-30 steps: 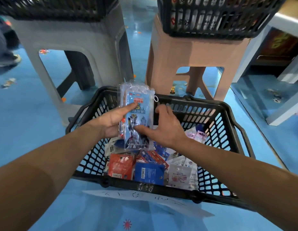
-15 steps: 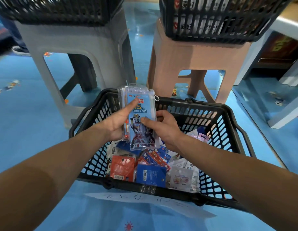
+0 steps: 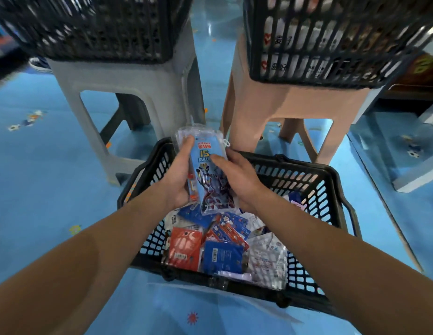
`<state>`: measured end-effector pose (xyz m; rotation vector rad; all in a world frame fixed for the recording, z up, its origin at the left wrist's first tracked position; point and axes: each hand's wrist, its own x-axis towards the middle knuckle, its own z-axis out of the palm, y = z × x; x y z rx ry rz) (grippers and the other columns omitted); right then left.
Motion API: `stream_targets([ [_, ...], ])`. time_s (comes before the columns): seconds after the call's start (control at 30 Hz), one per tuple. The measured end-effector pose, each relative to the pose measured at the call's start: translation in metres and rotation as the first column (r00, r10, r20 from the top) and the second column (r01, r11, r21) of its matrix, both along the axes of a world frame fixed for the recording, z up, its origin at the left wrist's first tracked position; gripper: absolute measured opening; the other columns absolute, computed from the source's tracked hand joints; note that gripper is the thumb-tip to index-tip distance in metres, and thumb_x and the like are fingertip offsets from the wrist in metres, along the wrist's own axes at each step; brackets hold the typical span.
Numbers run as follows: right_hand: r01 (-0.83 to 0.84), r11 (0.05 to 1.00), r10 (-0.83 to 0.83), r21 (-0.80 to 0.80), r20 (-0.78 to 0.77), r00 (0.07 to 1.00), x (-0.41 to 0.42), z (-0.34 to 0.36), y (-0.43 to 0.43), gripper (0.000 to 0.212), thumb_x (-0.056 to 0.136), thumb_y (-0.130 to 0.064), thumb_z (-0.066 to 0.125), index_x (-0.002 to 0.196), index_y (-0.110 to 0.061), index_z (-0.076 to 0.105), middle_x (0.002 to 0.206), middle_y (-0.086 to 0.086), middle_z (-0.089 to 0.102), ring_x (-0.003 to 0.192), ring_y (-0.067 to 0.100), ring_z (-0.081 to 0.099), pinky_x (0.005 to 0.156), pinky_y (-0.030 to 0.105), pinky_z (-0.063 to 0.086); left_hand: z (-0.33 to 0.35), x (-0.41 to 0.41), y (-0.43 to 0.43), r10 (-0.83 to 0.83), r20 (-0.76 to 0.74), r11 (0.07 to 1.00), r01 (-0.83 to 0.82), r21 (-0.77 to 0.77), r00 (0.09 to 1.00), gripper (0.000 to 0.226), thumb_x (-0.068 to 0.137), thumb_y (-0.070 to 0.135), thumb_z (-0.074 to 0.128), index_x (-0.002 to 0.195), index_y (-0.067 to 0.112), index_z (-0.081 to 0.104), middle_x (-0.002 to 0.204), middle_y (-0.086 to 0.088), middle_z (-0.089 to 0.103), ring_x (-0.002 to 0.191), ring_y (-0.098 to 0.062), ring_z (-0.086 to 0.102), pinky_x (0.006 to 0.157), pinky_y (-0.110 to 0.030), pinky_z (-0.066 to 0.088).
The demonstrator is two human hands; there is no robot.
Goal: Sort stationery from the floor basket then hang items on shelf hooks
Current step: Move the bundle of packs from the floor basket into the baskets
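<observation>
A black floor basket (image 3: 331, 189) stands on the blue floor in front of me, holding several stationery packets: a red packet (image 3: 184, 247), a blue packet (image 3: 222, 259) and a white packet (image 3: 268, 259) near its front wall. Above the basket's back left I hold a stack of blue ruler-set packs (image 3: 208, 180) in clear sleeves, upright. My left hand (image 3: 179, 180) grips the stack from the left, thumb on the top pack's front. My right hand (image 3: 237, 177) holds it from the right, thumb lying across the front.
Behind the basket stand a grey plastic stool (image 3: 128, 83) and a pink-brown stool (image 3: 295, 105), each carrying a black basket (image 3: 331, 37). A white furniture leg (image 3: 418, 177) is at the right. A paper strip (image 3: 210, 298) lies in front of the floor basket.
The stack of ruler sets has risen slightly and come towards me. My right hand slid up its right side and its thumb now lies across the front; the view tilted a little.
</observation>
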<state>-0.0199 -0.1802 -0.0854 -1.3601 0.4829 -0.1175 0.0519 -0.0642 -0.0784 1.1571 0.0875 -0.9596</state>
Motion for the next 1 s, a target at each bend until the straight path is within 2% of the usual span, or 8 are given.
stream_targets([
  [0.23,-0.330,0.943,0.323,-0.051,-0.104,0.941,-0.054,0.114,0.023,0.056,0.080,0.006,0.081,0.117,-0.030,0.062,0.113,0.001,0.073,0.104,0.013,0.071,0.090,0.029,0.058,0.097,-0.042,0.020,0.084,-0.198,0.996,-0.075,0.053,0.977,0.081,0.095,0.077,0.033,0.131,0.013,0.068,0.126,-0.021,0.070,0.105,-0.034,0.073,0.086,-0.041,0.061],
  [0.3,-0.364,0.903,0.298,-0.228,-0.280,0.913,-0.064,0.156,0.031,0.069,0.068,-0.021,0.095,0.124,-0.032,0.058,0.124,-0.002,0.062,0.111,0.011,0.061,0.102,0.037,0.052,0.137,-0.055,0.022,0.108,-0.238,0.992,-0.090,0.086,0.965,0.081,0.092,0.077,0.035,0.130,0.014,0.068,0.123,-0.020,0.071,0.104,-0.036,0.072,0.087,-0.042,0.060],
  [0.37,-0.414,0.855,0.265,-0.311,-0.424,0.866,-0.074,0.203,0.042,0.108,0.052,-0.050,0.096,0.142,-0.028,0.042,0.136,-0.004,0.048,0.121,0.016,0.052,0.109,0.038,0.046,0.178,-0.066,0.025,0.132,-0.243,0.982,-0.093,0.165,0.961,0.078,0.087,0.079,0.041,0.124,0.017,0.069,0.111,-0.015,0.075,0.101,-0.036,0.068,0.089,-0.043,0.057],
  [0.5,-0.235,0.928,0.141,-0.290,-0.310,0.940,-0.093,0.286,0.040,0.060,0.053,-0.010,0.091,0.102,-0.031,0.064,0.098,-0.011,0.075,0.091,0.005,0.073,0.080,0.033,0.061,0.276,-0.083,0.029,0.057,-0.288,0.982,-0.002,0.187,0.956,0.081,0.086,0.082,0.038,0.125,0.018,0.071,0.123,-0.015,0.073,0.110,-0.033,0.071,0.092,-0.044,0.058],
  [0.6,-0.121,0.970,0.070,-0.213,-0.231,0.970,-0.108,0.364,0.030,0.067,0.063,0.007,0.086,0.105,-0.036,0.056,0.094,-0.021,0.072,0.090,-0.002,0.071,0.074,0.018,0.056,0.351,-0.087,0.025,-0.015,-0.370,0.994,0.054,0.094,0.929,0.087,0.093,0.081,0.026,0.118,0.016,0.077,0.118,-0.015,0.075,0.100,-0.028,0.076,0.069,-0.034,0.063],
  [0.77,-0.023,0.997,0.013,-0.079,-0.128,0.992,-0.107,0.464,0.011,0.071,0.074,0.009,0.082,0.124,-0.033,0.053,0.102,-0.013,0.074,0.095,0.012,0.073,0.075,0.023,0.059,0.465,-0.076,0.009,-0.002,-0.383,0.999,-0.013,-0.036,0.924,0.089,0.093,0.081,0.028,0.124,0.012,0.075,0.131,-0.018,0.069,0.116,-0.034,0.069,0.094,-0.046,0.060],
  [0.9,0.052,0.998,-0.052,-0.048,-0.016,0.999,-0.082,0.525,-0.005,0.065,0.077,-0.006,0.087,0.128,-0.032,0.056,0.107,-0.010,0.074,0.097,0.015,0.074,0.081,0.033,0.061,0.532,-0.057,-0.005,-0.017,-0.286,0.992,-0.020,-0.127,0.958,0.078,0.099,0.066,0.032,0.098,0.006,0.083,0.104,-0.018,0.077,0.086,-0.029,0.078,0.067,-0.034,0.063],
  [1.0,0.102,0.994,-0.102,-0.035,0.025,0.995,-0.057,0.554,-0.014,0.060,0.077,-0.022,0.086,0.130,-0.025,0.060,0.114,-0.007,0.074,0.104,0.016,0.072,0.088,0.039,0.060,0.559,-0.037,-0.010,0.014,-0.206,0.996,-0.031,-0.080,0.979,0.074,0.098,0.066,0.035,0.120,0.008,0.076,0.119,-0.017,0.074,0.098,-0.029,0.075,0.084,-0.039,0.062],
])
